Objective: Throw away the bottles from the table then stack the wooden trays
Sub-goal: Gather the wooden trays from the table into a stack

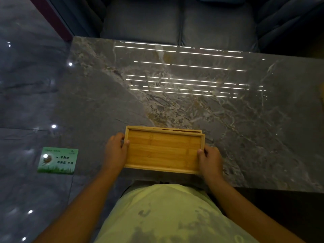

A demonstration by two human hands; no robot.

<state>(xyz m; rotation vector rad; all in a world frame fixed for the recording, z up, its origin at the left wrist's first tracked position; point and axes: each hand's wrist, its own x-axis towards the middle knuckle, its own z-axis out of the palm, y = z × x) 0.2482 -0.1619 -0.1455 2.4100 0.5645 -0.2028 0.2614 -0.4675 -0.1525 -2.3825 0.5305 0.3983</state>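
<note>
A light wooden tray point(163, 149) sits near the front edge of the grey marble table point(192, 81). The rim of a second wooden tray point(177, 130) shows just beyond and under its far edge, so the two lie one on the other. My left hand point(115, 151) grips the top tray's left end, thumb over the rim. My right hand point(210, 160) grips its right end the same way. No bottle is in view.
A green card with printed writing point(57, 160) lies on the shiny dark floor left of the table. A grey-blue cushioned sofa point(175, 20) stands behind the table's far edge. Ceiling lights reflect on the tabletop.
</note>
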